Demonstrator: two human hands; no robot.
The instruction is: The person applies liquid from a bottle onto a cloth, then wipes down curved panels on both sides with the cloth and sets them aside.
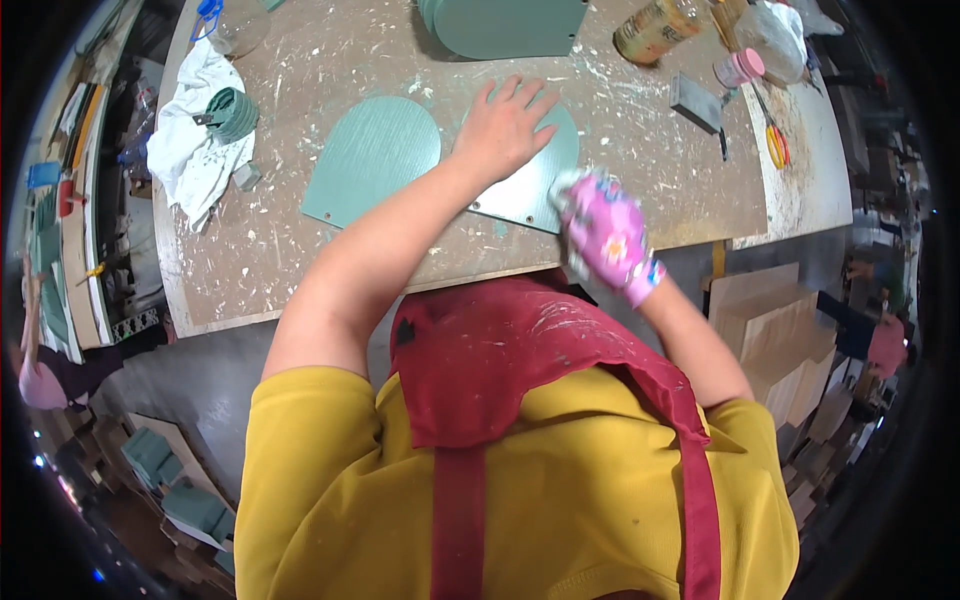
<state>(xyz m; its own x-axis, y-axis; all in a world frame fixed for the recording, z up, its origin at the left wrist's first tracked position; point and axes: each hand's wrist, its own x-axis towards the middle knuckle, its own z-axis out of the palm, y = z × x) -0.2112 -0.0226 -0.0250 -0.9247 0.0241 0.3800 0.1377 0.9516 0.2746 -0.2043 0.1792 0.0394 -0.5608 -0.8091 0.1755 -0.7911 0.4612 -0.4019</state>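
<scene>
My bare left hand [508,125] lies flat with spread fingers on a green arch-shaped panel [530,195] on the paint-spattered workbench [300,260]. My right hand [605,235], in a pink flowered glove, is curled at that panel's right edge near the bench front. Its whitish fingertips touch the panel, and whether it holds anything is hidden. A second green arch panel [372,158] lies just left of the first. A stack of similar green panels [505,25] sits at the far edge.
On the bench are a white cloth [190,155] with a green roll [232,115], a bottle [655,30], a pink-lidded jar [740,68], a grey block [697,102] and scissors [775,145]. Wooden boards [775,330] stand at right. Other people work at both sides.
</scene>
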